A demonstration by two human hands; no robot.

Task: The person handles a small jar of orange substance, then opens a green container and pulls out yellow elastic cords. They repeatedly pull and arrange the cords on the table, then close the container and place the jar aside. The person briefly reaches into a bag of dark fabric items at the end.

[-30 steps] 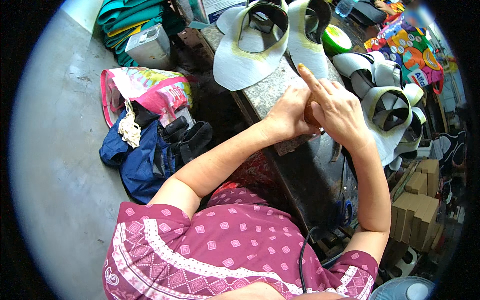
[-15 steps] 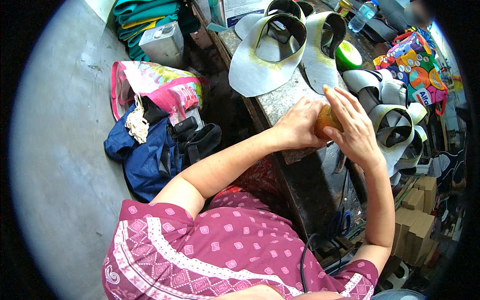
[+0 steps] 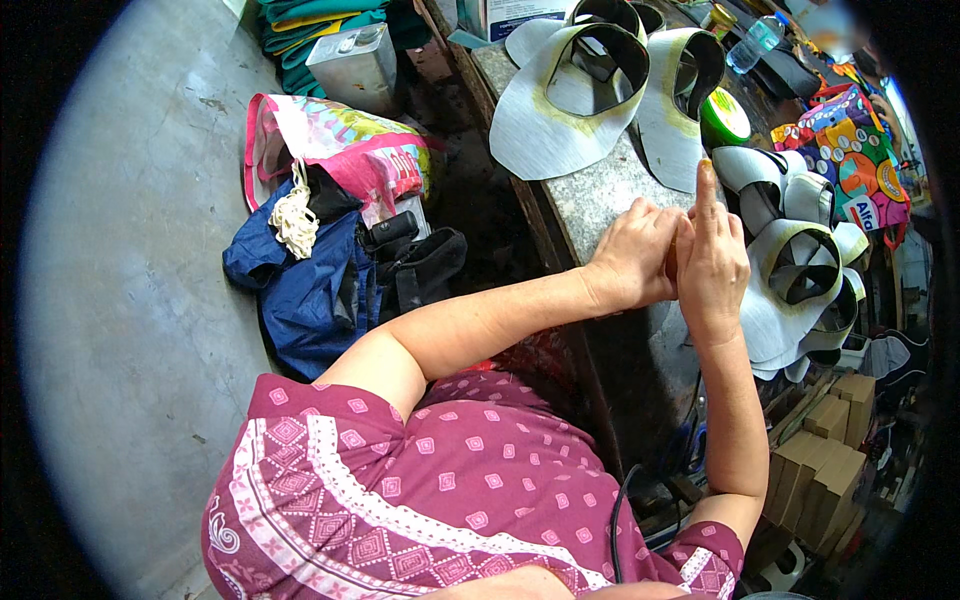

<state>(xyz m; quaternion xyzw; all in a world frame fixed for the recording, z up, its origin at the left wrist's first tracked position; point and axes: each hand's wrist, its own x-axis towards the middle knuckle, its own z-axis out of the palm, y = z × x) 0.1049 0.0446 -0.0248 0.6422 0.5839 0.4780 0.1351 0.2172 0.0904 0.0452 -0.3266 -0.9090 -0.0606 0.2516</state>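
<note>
My left hand (image 3: 638, 258) is closed, its fingers curled up against my right hand over the near edge of the bench. My right hand (image 3: 714, 268) points its index finger straight up, with a yellowish smear at the tip; its other fingers are folded in. Whatever lies between the two hands is hidden. Just beyond them on the bench stand white shoe-upper-like pieces, each a curved band with a wide flap: a large one (image 3: 560, 125), and a narrower one (image 3: 668, 130) close to my raised fingertip. More such pieces (image 3: 790, 300) are heaped to the right of my right hand.
A green-rimmed round tub (image 3: 726, 118) and a water bottle (image 3: 757, 43) stand farther back on the bench (image 3: 590, 205). At left are a metal can (image 3: 352, 68), a pink-edged bag (image 3: 345, 150) and a blue cloth bag (image 3: 315, 305). Cardboard boxes (image 3: 815, 470) sit lower right.
A rounded amber-brown thing showed between my hands before; now it is hidden. My right hand's spread fingers have folded, leaving the index raised. The whole view has shifted slightly.
</note>
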